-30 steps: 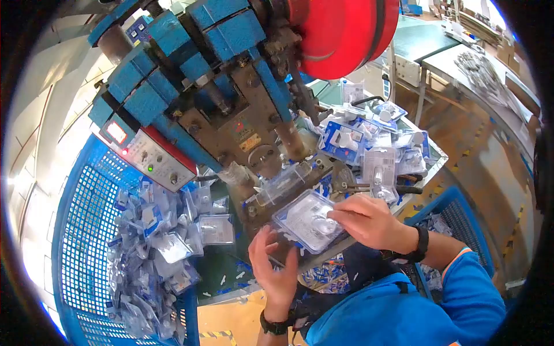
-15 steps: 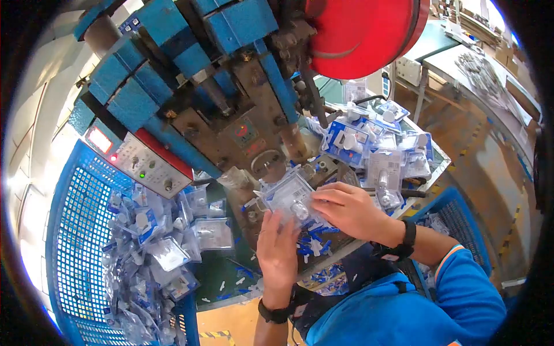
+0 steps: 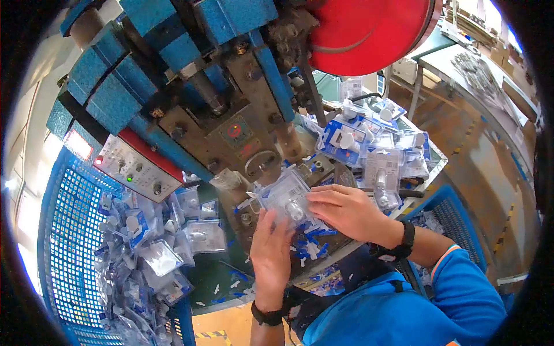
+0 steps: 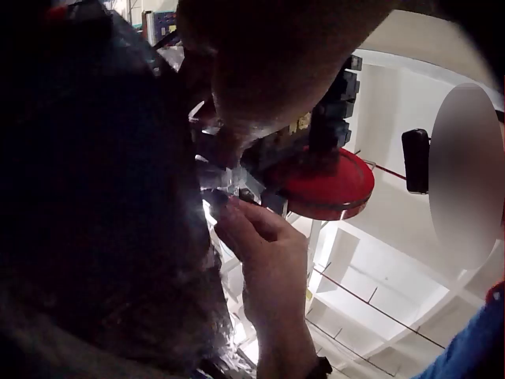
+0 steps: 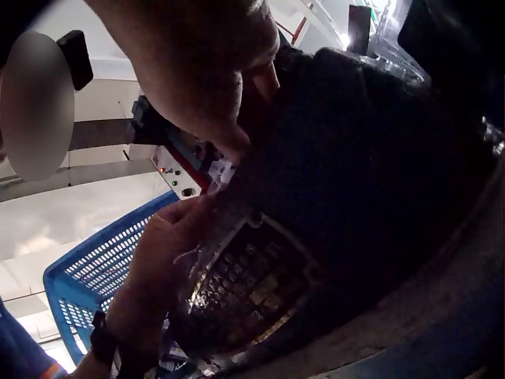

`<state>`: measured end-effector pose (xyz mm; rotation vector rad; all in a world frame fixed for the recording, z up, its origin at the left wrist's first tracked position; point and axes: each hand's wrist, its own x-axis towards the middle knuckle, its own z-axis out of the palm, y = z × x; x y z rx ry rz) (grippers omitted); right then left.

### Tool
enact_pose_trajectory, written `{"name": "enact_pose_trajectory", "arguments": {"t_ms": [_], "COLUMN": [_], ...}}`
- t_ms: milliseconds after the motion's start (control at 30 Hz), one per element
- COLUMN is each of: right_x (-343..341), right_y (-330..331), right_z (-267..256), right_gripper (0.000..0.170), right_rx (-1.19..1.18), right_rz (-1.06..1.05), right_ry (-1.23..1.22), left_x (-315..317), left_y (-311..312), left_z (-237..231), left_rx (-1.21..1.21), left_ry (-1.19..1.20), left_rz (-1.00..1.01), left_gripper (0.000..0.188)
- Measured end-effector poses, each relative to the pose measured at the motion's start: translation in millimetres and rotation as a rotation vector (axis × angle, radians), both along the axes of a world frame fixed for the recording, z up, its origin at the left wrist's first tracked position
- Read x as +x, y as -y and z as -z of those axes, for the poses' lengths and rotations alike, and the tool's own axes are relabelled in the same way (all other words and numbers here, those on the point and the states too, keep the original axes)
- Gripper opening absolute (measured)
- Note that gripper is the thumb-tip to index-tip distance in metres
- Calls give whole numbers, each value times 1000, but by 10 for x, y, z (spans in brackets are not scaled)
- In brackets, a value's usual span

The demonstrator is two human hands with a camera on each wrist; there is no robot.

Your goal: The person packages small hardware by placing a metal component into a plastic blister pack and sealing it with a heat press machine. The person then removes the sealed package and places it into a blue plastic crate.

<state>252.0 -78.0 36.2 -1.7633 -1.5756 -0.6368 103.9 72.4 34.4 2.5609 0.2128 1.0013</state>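
A clear blister pack (image 3: 284, 197) with a rounded bulge and a printed card lies tilted over the bed of the press (image 3: 234, 135), just in front of its die. My right hand (image 3: 349, 213) pinches the pack's right side between thumb and fingers. At its near left edge, the fingers of my left hand (image 3: 271, 248) hold it from below left. Both wrist views are dark; the left wrist view shows the right hand (image 4: 268, 245) with thumb and fingertip together at a plastic edge.
A blue basket (image 3: 55, 230) heaped with packs (image 3: 141, 259) stands left. More packs (image 3: 375, 138) pile up on the right of the bench. Blue and white scraps (image 3: 311, 245) litter the near edge. A control box (image 3: 138, 167) and red wheel (image 3: 369, 37) flank the press. Another blue basket (image 3: 456, 213) sits lower right.
The blister pack has moved left and up onto the press bed with the right hand. My left hand has come from beside the pack to its near left edge. The head view has shifted.
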Motion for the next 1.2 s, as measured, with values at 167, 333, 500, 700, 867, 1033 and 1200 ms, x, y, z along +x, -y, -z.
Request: {"name": "enact_pose_trajectory", "arguments": {"t_ms": [167,333,500,700,867,1033,1200], "right_x": [6,0,-4,-8,-21,-23,-33], "right_y": [-26,-29,-19,-29,-20,-14,-10], "right_z": [4,18,12,9,-2,25,36], "right_gripper": [19,19,24,19,17,17,19], "right_rx": [19,13,-1,10,1,-3,-8], "right_rz": [-16,-5,8,0,9,13,15], "right_ry": [-9,-23,-26,-38,-56,-62,-65], "left_x": [7,13,8,7,1,2,-5], "left_y": [-28,-12,-31,-44,-76,-56,-54], "left_z": [-31,-32,-44,-52,-30,-24,-33], "left_rx": [-40,-32,-29,-19,3,24,-26], "left_ry": [-17,-40,-29,-29,-39,-46,-54], "left_rz": [12,1,16,24,52,47,43], "left_gripper": [28,27,28,27,27,27,27]}}
